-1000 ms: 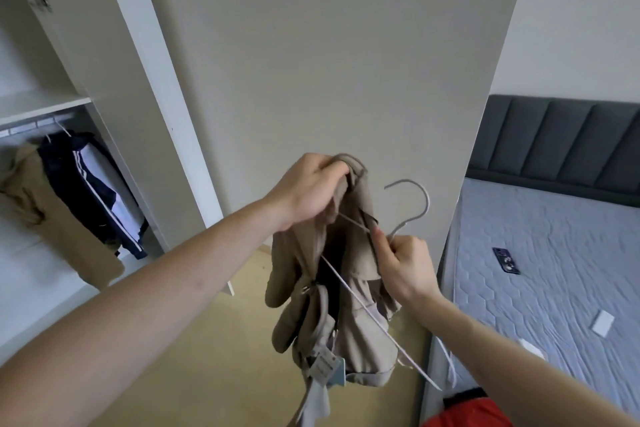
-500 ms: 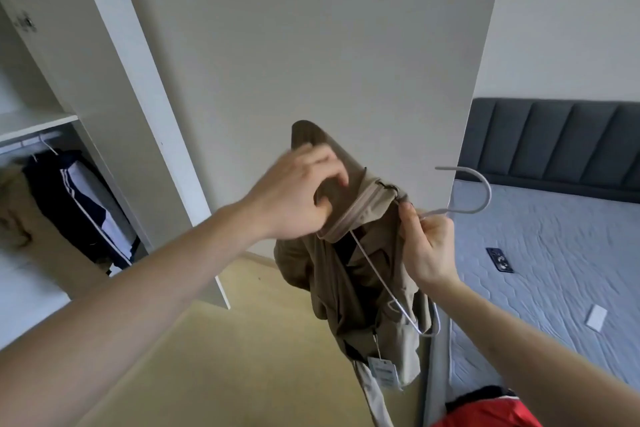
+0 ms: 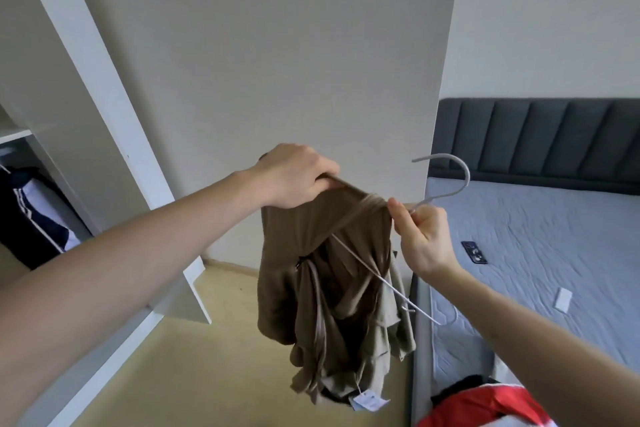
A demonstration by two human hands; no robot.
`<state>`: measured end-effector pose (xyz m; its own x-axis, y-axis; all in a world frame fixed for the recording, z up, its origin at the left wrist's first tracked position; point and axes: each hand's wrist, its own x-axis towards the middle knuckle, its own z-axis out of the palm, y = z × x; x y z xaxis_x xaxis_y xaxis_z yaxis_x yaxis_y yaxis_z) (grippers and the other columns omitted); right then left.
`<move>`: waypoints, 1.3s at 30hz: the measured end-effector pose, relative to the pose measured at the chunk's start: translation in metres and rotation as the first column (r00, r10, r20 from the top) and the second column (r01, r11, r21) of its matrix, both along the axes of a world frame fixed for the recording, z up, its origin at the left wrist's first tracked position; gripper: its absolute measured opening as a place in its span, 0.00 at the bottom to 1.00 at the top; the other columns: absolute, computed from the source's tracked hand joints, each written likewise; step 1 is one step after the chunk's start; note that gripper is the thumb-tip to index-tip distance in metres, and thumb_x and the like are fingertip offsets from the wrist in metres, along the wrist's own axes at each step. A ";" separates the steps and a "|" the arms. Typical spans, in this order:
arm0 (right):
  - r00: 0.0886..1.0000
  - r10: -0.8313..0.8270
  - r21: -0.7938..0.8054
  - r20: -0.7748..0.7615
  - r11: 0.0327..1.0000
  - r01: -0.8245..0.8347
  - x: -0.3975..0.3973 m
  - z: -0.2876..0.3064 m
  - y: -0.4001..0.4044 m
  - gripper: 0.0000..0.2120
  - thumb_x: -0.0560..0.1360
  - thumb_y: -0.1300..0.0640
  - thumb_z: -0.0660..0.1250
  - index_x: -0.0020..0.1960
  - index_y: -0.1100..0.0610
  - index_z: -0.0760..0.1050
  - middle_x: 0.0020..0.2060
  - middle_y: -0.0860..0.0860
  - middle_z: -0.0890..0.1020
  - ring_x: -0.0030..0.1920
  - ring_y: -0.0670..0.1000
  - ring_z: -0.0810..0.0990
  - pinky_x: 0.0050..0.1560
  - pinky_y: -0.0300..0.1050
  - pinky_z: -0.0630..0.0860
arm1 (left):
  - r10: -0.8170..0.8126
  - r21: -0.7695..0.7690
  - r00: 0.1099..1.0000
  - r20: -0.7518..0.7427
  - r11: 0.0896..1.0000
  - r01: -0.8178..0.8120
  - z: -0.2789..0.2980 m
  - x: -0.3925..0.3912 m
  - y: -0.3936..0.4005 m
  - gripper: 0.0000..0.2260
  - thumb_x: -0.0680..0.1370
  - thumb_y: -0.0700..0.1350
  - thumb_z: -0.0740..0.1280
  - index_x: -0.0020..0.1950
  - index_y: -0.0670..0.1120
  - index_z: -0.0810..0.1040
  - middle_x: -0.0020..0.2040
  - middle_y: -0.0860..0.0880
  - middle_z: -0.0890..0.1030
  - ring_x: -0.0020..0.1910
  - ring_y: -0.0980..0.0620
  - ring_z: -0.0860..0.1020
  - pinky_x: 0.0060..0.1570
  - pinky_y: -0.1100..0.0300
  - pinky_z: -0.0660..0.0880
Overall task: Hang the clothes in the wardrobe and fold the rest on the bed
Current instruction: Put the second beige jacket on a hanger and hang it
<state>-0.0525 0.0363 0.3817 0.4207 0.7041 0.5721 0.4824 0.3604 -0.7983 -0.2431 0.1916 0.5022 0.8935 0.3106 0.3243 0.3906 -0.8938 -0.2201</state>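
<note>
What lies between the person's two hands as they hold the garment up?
In the head view, a taut stretch of the khaki garment spans from the left hand to the right hand, which pinches the grey wire hanger.

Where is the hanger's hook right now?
In the head view the hanger's hook sticks up right of centre, just above the right hand that pinches the hanger's neck, in front of the bed's dark headboard.

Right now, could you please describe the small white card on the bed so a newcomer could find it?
Start at the grey bed with its dark padded headboard. On the bare mattress, the white card lies nearer than the dark phone-like object; it is pale and blank.
</note>
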 end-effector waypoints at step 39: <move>0.870 -0.165 -0.647 -0.464 0.734 -0.206 0.099 0.068 0.082 0.10 0.80 0.58 0.67 0.54 0.64 0.81 0.47 0.62 0.86 0.50 0.60 0.86 0.57 0.57 0.83 | 0.419 -0.108 0.865 0.277 0.908 -0.405 -0.001 -0.178 0.067 0.29 0.78 0.71 0.51 0.36 0.48 0.72 0.29 0.52 0.72 0.33 0.47 0.74 0.36 0.51 0.74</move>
<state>0.0464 0.1187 0.4495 0.4772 0.8245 -0.3041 -0.0111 -0.3404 -0.9402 -0.4214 0.2583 0.5010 0.5508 0.6502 0.5233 0.7653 -0.6437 -0.0058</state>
